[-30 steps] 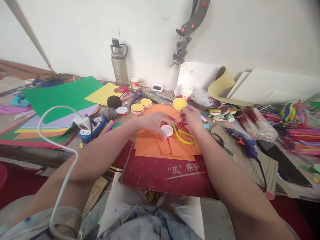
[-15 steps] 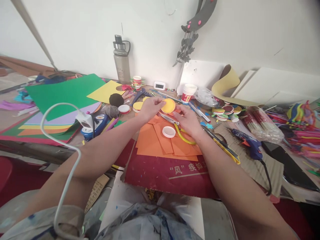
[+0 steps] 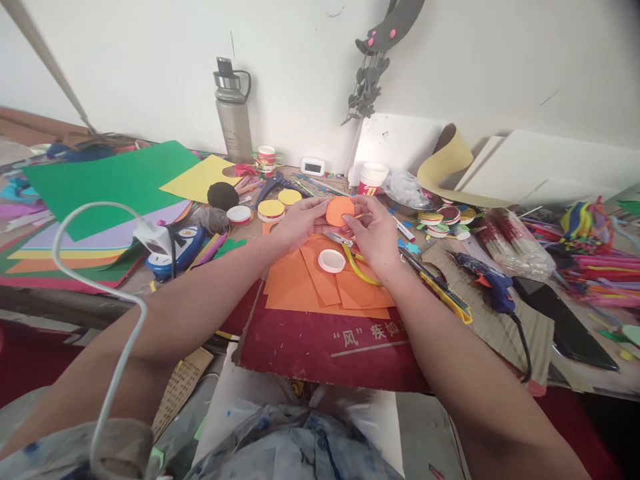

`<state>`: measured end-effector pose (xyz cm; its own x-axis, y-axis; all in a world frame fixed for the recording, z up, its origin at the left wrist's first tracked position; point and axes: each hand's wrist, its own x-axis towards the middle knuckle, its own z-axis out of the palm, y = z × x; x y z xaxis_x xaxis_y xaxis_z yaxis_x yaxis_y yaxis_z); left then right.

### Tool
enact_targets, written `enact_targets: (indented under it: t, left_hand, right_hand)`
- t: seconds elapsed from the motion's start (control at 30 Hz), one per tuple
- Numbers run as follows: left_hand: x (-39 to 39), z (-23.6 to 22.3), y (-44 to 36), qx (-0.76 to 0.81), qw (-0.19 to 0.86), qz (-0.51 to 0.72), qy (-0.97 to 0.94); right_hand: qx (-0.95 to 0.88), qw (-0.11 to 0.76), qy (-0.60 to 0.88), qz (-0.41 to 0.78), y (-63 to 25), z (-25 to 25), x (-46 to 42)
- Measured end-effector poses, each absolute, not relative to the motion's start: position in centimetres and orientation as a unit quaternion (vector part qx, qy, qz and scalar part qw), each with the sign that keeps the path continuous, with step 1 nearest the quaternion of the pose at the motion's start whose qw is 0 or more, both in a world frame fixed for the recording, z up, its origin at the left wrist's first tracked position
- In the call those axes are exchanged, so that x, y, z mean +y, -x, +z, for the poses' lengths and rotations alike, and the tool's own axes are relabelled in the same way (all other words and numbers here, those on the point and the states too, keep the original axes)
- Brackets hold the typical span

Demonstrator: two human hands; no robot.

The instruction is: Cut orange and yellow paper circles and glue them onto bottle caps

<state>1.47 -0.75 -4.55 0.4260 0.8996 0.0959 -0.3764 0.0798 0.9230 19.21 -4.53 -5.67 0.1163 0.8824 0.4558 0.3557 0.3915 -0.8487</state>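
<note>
Between my two hands, above the cut paper, is a small round orange disc [image 3: 341,211]. My left hand [image 3: 305,223] grips its left edge, and some fingers are hidden behind it. On the right edge, the thumb of my right hand [image 3: 373,230] presses on the face, with the fingers behind. Just below lie yellow-handled scissors [image 3: 357,267], partly hidden by my right hand. A white round cup base [image 3: 331,261] rests on several sheets of orange paper [image 3: 300,287]. To the left sit round pieces with yellow tops [image 3: 271,209] and a white one [image 3: 239,215].
A dark red board [image 3: 320,360] lies under the paper. At right are a yellow utility knife [image 3: 445,293], a glue gun [image 3: 493,283] and a phone [image 3: 565,323]. Paper cups [image 3: 373,177] and a bottle [image 3: 233,113] stand behind. A white cable [image 3: 143,327] crosses at left.
The disc's visible face was yellow and is now orange. My right hand has shifted its fingers onto the disc's face and edge. The view has moved slightly, so everything appears a little further left.
</note>
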Motion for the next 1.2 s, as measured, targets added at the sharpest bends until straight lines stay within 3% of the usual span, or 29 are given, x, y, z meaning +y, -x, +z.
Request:
enact_targets:
  t: [0.27,0.7,0.97,1.2]
  left_hand:
    - [-0.1,-5.7,-1.6,0.213,0.658,0.488,-0.532]
    - [-0.5,-5.4,-1.8,0.265,0.615,0.455,-0.587]
    - [-1.0,-4.8,-1.5,0.264,0.647,0.422,-0.577]
    - [-0.5,-5.2,-1.8,0.327,0.567,0.453,-0.605]
  right_hand:
    - [-0.641,0.553,0.515,0.133,-20.0,-6.9,-3.3]
    - [-0.595,0.568,0.54,0.18,-19.5,-6.9,-3.2]
    - [-0.458,0.584,0.521,0.421,-19.5,-6.1,-3.1]
    - [-0.501,0.553,0.524,0.41,-19.0,-5.8,-3.7]
